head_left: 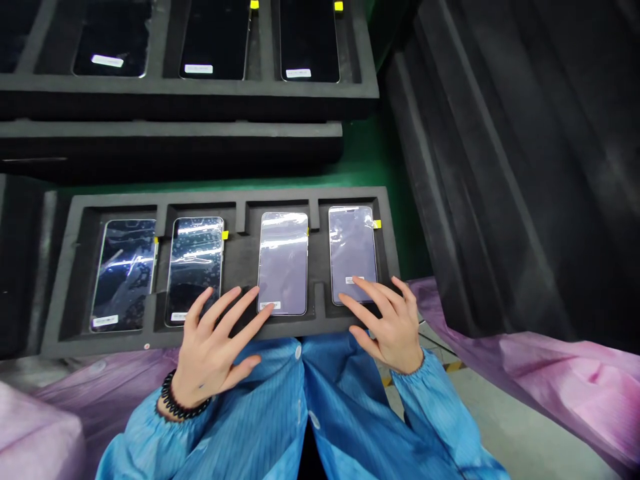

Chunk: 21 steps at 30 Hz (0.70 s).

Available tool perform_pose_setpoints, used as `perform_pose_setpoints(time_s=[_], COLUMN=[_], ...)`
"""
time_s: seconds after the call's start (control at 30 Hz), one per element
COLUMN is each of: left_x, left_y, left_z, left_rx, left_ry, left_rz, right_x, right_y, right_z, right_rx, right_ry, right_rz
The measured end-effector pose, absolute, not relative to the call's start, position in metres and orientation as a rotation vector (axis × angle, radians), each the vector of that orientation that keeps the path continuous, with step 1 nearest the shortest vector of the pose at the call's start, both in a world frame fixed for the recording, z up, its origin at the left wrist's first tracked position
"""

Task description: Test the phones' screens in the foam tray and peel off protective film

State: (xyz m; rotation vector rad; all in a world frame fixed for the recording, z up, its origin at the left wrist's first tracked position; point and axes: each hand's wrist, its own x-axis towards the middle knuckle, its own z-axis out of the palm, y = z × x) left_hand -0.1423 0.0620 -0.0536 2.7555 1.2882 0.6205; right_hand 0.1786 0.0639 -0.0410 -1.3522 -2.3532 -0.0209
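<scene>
In front of me lies a black foam tray [230, 260] with several phones in its compartments. My left hand [215, 347] is spread, its fingertips at the lower edge of the lit third phone [283, 267], near its white label. The dark second phone [196, 260] is partly covered by that hand's fingers. My right hand [387, 317] has its fingers apart, with fingertips on the lower part of the lit rightmost phone [351, 243]. A dark phone [125, 273] rests at the far left. Yellow tabs [377, 224] stick out from the phones' right sides.
More foam trays [200, 87] with dark, labelled phones stand at the back on a green surface [370, 153]. Tall black stacked trays [525, 167] rise on the right. Pink clothing [575, 380] of a person shows at right, and more pink fabric [40, 427] at left.
</scene>
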Motion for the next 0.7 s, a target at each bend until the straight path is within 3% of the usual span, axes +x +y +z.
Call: perform_pose_setpoints(time_s=[0.7], left_x=[-0.1432], left_y=[0.0629], left_z=[-0.0557], left_rx=[2.785], left_ry=[1.282], left_rz=[0.65], right_x=[0.1811], right_y=[0.0636], right_z=[-0.0445], right_rx=[-1.298], right_ry=[-2.276], right_rz=[0.006])
